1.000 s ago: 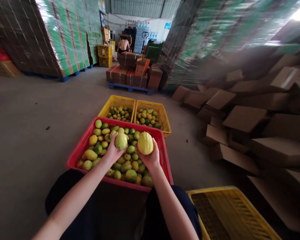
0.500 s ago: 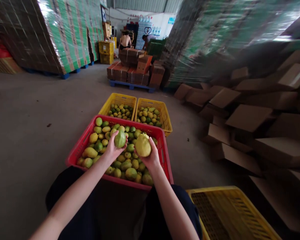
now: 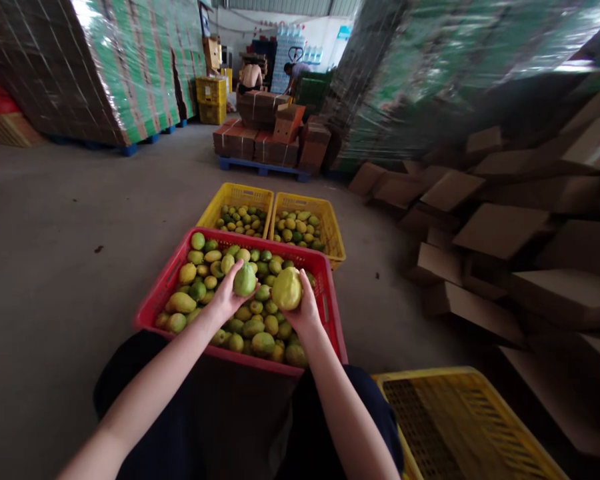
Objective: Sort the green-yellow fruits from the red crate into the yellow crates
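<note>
My left hand (image 3: 229, 294) is closed around a green lemon (image 3: 245, 279), with the thumb along its upper left side. Beside it, my right hand (image 3: 304, 308) grips a larger, lumpy yellow lemon (image 3: 287, 289), its thumb on the right side. Both lemons are held above a red crate (image 3: 144, 308), a small gap between them. Loose lemons (image 3: 253, 328), from green to yellow and of mixed sizes, fill the crate's bottom. The fingers under each held fruit are partly hidden.
Two yellow crates (image 3: 337, 233) with more lemons stand just beyond the red one. Another yellow crate (image 3: 430, 377) is at my lower right. Cardboard boxes (image 3: 500, 230) lie heaped at right. Farther back are a loaded blue pallet (image 3: 263, 170), wrapped stacks (image 3: 145, 73) and two people (image 3: 251, 75).
My left hand has shifted slightly right and down with the green lemon. The right hand keeps its hold on the yellow one, nearly unmoved. The view has tilted a little.
</note>
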Tool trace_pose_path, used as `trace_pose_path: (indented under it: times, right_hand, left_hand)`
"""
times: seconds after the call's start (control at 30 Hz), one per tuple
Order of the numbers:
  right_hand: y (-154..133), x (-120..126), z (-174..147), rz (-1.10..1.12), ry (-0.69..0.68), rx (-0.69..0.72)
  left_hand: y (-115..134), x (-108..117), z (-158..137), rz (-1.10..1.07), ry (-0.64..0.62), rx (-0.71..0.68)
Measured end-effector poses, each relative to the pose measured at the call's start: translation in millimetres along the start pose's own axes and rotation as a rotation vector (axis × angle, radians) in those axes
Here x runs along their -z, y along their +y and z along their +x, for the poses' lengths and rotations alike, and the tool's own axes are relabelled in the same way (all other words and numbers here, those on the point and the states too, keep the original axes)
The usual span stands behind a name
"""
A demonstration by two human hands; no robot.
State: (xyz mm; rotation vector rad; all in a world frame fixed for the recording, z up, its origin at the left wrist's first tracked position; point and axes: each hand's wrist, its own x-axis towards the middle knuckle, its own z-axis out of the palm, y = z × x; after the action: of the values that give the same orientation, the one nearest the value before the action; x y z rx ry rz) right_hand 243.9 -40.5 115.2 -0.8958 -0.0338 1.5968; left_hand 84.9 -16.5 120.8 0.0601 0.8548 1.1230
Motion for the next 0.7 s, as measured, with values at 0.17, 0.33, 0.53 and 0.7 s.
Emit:
trace_pose_path:
  times: [0.17, 0.33, 0.53, 0.7]
  right_hand:
    - [-2.2, -5.1, -9.3, 0.003, -0.015, -0.041]
    - [1.4, 4.1, 1.3, -0.045, -0.019, -0.094]
    - [-1.6, 8.5, 6.1, -0.121, -0.009, -0.086]
    - [-3.6, 0.7, -3.1, -0.105, -0.019, -0.07]
  left_hand:
    - [5.3, -0.1, -3.4, 0.02, -0.025, 0.059]
    - [5.2, 8.0, 1.8, 0.048, -0.08, 0.109]
    - [6.9, 9.2, 2.3, 0.048, -0.107, 0.095]
    - [12.0, 9.2, -5.8, 0.098, -0.057, 0.07]
